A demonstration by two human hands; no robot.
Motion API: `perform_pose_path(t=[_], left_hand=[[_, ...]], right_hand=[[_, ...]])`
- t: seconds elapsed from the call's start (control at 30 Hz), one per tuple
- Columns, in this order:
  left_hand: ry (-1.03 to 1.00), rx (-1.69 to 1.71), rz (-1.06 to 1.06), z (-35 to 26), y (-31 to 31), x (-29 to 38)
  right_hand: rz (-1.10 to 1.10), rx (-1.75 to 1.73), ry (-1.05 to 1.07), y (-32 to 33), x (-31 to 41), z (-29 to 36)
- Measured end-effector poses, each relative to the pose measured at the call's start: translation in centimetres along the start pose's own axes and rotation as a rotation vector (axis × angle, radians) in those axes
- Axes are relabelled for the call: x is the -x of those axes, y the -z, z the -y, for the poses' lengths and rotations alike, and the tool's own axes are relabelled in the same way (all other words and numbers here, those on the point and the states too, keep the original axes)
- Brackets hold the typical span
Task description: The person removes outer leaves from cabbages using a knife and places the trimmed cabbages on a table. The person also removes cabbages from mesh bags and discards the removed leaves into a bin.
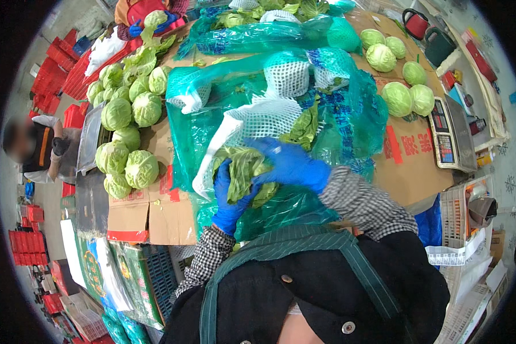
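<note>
My left hand [233, 202], in a blue glove, grips a leafy green cabbage [243, 170] from below, in front of my chest. Loose outer leaves hang over its fingers. My right hand [290, 165], also blue-gloved and blurred by motion, is against the right side of this cabbage; whether it pinches a leaf I cannot tell. Just beyond both hands lies white foam netting [262, 118], with a loose cabbage leaf [305, 127] at its right. Under all this spreads a green plastic bag [193, 150] with blue printing.
Trimmed cabbages [129, 167] are heaped at the left of the cardboard-covered table [172, 223], more cabbages [396, 99] at the right. A weighing scale [449, 133] stands at the right edge. Across the table, a co-worker's gloved hands [161, 23] hold a cabbage. Another person stands far left.
</note>
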State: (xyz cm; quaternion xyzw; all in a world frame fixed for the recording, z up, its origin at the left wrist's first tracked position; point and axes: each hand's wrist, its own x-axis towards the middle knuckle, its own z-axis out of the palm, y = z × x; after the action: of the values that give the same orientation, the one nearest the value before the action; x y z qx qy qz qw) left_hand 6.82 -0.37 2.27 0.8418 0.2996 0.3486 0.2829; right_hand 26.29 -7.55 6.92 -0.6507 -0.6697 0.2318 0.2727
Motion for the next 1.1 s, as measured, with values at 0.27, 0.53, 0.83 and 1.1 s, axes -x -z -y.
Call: perform_pose_path(t=[0.27,0.53,0.83,1.1], left_hand=[[0.056,-0.007,0.168,-2.8,-0.6,-2.8],[-0.002,-0.027,0.231,-0.5,2.9,1.4],[0.194,-0.278,0.089,-2.7,0.5,1.6],[0.104,-0.313,0.146,-4.6,-1.4,1.9]], right_hand=[[-0.288,0.205,-0.358,-1.9,-5.6,-5.1],[-0.234,0.081,-0.706,1.0,-2.3,-15.3],[-0.204,-0.11,-0.164,0.6,7.1,-2.1],[0.01,0.108,-0.249,-3.1,10.4,-3.0]])
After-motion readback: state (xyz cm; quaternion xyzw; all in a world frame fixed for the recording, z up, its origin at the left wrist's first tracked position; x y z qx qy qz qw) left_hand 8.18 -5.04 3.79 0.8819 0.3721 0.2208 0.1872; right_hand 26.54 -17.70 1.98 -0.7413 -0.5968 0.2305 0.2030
